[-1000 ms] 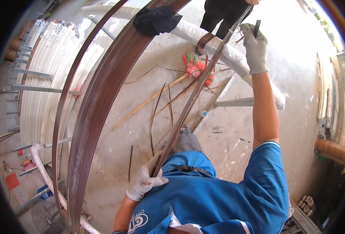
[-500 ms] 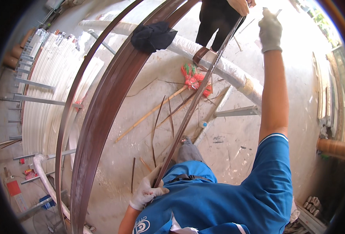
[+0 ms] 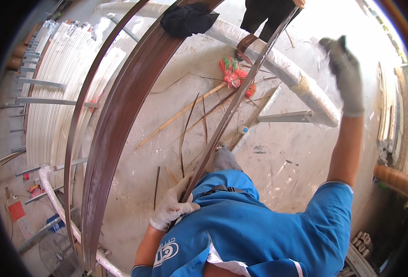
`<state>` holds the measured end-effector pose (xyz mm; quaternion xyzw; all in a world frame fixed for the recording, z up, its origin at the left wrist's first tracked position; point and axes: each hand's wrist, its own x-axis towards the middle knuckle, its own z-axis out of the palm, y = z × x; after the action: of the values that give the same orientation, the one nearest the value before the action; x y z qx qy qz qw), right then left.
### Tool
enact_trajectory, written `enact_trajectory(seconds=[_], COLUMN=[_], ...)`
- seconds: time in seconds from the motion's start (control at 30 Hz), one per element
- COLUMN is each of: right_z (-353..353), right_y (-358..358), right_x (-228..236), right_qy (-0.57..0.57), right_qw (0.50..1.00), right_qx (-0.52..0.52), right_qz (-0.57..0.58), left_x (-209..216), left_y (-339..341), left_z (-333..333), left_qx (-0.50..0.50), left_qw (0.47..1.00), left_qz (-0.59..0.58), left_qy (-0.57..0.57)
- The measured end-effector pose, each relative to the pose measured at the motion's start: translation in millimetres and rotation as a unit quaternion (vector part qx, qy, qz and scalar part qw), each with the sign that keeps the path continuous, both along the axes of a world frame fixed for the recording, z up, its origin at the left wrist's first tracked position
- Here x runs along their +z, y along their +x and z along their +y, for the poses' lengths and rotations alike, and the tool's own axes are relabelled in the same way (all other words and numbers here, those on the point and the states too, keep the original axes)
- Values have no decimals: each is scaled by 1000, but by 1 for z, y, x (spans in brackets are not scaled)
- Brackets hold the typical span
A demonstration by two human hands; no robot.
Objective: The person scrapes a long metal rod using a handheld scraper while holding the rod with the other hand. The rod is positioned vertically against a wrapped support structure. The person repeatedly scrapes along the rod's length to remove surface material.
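My left hand (image 3: 174,207), in a pale work glove, is closed around the near end of a long dark brown strip (image 3: 227,117) at my waist. The strip slants up and away to a co-worker's hand (image 3: 299,3) at its far end. Off to the right, my raised right hand (image 3: 348,74) is also gloved, its fingers bent and dark at the tips. Motion blurs it, and I cannot make out what it holds. It is apart from the strip. Left of the strip, a wide brown profile (image 3: 121,106) carries a crumpled black cloth (image 3: 188,19).
A plastic-wrapped roll (image 3: 278,64) lies beyond the strip. On the floor are a red-and-green broom (image 3: 234,76), loose brown offcuts (image 3: 189,124) and a metal frame (image 3: 285,117). White lengths (image 3: 58,106) rest on a rack at left. A fan (image 3: 54,251) stands lower left.
My right hand has swung down and to the right, turning over. My left hand stays on the strip. The view has shifted slightly, and the co-worker's hand now shows less.
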<state>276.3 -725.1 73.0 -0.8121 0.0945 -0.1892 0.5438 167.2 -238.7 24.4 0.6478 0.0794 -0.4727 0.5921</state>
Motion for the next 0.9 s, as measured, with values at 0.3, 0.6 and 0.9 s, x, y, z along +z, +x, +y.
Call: enact_trajectory(seconds=[0.3,0.6,0.9], right_z=[74,79,38], right_y=[-36,14,113], right_x=[-102,-118,-127], right_qy=[50,5,-199], right_qw=[992,1000,966], right_qx=[82,-21,-58], right_qz=[82,-16,-151], left_x=[-5,1,7], left_y=[-2,-2,4], left_z=[3,-4,-1], left_qx=[17,36,4], left_qw=[998,998,999], left_qz=[47,39,36], left_qy=[-25,-32,8])
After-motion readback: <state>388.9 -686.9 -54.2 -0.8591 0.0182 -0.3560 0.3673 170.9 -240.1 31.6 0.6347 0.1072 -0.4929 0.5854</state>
